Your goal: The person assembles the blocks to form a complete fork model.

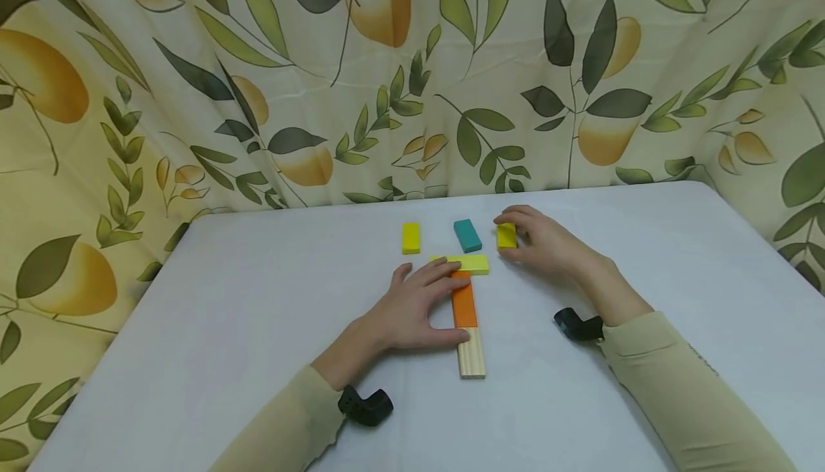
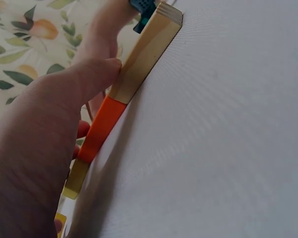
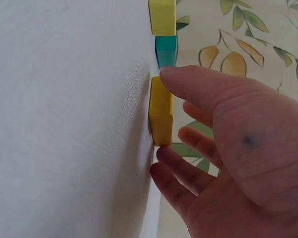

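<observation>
On the white table, a yellow-green block (image 1: pixel 475 264) lies crosswise at the far end of an orange block (image 1: pixel 465 307) and a plain wooden block (image 1: pixel 473 357), which are lined up end to end. My left hand (image 1: pixel 415 307) spreads over this row from the left. Its fingertips rest on the yellow-green and orange blocks, its thumb touches the wooden one. Farther back on the right, my right hand (image 1: pixel 548 243) holds a yellow block (image 1: pixel 506 236) between thumb and fingers; in the right wrist view that yellow block (image 3: pixel 161 111) is close to the table surface.
A teal block (image 1: pixel 468 236) lies slightly turned behind the yellow-green one. Left of it is another yellow block (image 1: pixel 411 238). A curtain (image 1: pixel 387 99) printed with fruit and leaves hangs behind the table's back edge. Each wrist wears a black camera.
</observation>
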Demonstrator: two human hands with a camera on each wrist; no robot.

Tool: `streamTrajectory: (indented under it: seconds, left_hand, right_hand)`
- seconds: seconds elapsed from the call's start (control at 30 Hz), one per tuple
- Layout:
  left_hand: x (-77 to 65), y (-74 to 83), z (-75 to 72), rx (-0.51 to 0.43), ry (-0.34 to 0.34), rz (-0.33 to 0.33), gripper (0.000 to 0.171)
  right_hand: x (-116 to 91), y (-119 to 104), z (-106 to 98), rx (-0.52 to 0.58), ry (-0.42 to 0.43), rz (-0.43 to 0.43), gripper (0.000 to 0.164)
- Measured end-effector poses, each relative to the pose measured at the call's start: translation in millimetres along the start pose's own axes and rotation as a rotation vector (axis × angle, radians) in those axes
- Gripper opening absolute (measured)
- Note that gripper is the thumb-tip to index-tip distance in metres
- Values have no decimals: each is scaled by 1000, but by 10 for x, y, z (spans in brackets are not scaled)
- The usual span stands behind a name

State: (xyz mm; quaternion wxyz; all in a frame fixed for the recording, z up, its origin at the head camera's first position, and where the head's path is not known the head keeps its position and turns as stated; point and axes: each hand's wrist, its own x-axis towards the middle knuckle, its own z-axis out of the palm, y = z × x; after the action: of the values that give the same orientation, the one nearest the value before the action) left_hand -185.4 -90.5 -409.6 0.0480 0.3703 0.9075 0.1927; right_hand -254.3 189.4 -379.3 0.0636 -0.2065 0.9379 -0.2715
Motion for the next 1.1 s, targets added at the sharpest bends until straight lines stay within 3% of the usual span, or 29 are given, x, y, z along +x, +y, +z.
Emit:
streamTrajectory:
  seconds: [0.33, 1.1]
  left_hand:
    - [11, -13, 18, -2, 19, 8, 74]
    - [-16, -14, 35, -2, 7, -11, 74]
  right_hand:
    - [-12, 37, -2, -17, 28, -24, 49]
    - [-27, 9, 2, 23, -4, 28, 48]
